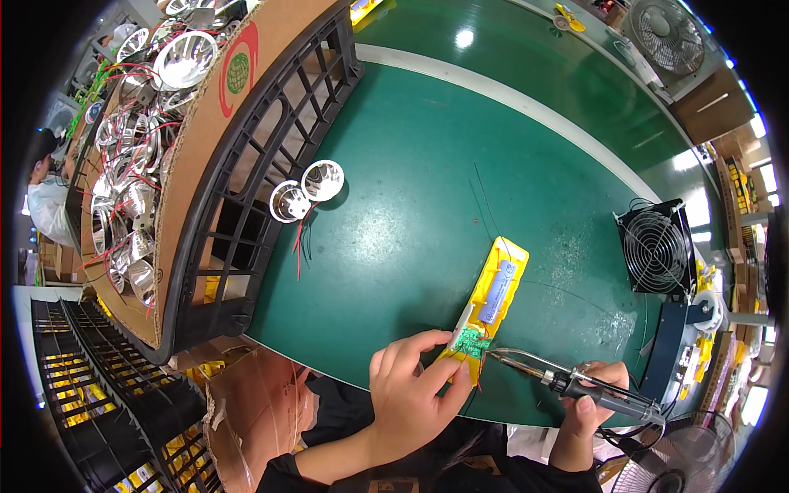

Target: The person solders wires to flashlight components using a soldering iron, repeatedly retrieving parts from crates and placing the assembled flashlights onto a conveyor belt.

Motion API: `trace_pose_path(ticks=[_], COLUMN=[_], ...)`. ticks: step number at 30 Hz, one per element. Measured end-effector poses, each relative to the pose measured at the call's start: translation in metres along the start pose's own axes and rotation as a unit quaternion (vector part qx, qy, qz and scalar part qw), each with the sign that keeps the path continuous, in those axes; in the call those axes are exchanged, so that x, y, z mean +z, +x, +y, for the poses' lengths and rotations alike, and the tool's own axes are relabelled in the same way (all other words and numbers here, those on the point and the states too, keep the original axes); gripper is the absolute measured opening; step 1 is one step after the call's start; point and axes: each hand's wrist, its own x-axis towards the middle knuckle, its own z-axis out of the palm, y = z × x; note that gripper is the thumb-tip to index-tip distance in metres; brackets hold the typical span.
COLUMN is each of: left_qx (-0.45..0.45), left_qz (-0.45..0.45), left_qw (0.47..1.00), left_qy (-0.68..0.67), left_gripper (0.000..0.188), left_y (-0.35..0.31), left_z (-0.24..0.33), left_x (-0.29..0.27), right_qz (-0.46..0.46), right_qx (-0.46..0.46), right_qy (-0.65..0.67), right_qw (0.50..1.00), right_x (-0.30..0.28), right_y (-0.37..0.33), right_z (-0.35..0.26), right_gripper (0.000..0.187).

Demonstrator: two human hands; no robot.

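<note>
A green work table (427, 189) fills the head view, in a workshop with a small black fan (655, 247) at its right edge and a black crate (271, 164) lined with cardboard, full of shiny reflector cups (140, 123), at the left. Two loose reflectors (306, 191) with red wires lie near the crate. The left hand (413, 393) pinches the near end of a yellow housing (491, 301), beside its green circuit board (471, 343). The right hand (593, 396) is closed around a soldering iron (567, 380), its tip at the board. For a good joint, I think the housing must stay flat and the tip steady, clear of the fingers.
</note>
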Motion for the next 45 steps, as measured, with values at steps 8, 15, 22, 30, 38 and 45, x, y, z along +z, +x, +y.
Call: trace_pose_path(ticks=[8,15,22,30,38,45], left_qx=[0.028,-0.018,0.004,-0.015,-0.085,0.129], left_qz=[0.018,-0.087,-0.080,0.026,0.038,0.018], left_qw=[0.999,0.985,0.976,0.963,0.971,0.977], left_qy=[0.005,0.145,0.200,0.268,0.219,-0.172], left_gripper=[0.009,0.044,0.031,0.030,0.052,0.018], left_y=[-0.002,0.019,0.118,0.371,0.444,0.165], left_z=[0.001,0.038,0.022,-0.015,-0.007,0.048], left_x=[-0.007,-0.015,0.013,0.075,0.103,-0.042], right_qz=[0.065,0.124,0.180,0.264,0.284,0.158], right_qx=[0.002,-0.016,-0.065,0.047,0.074,0.073], right_qy=[0.041,0.064,0.151,-0.015,0.112,0.059], right_qw=[0.997,0.990,0.970,0.963,0.949,0.983], right_x=[-0.007,-0.029,-0.049,-0.051,-0.074,-0.079], right_y=[-0.009,-0.014,-0.016,-0.008,-0.029,-0.026], right_z=[-0.004,-0.003,0.009,-0.002,0.045,0.074], right_gripper=[0.039,0.041,0.030,0.042,0.018,0.018])
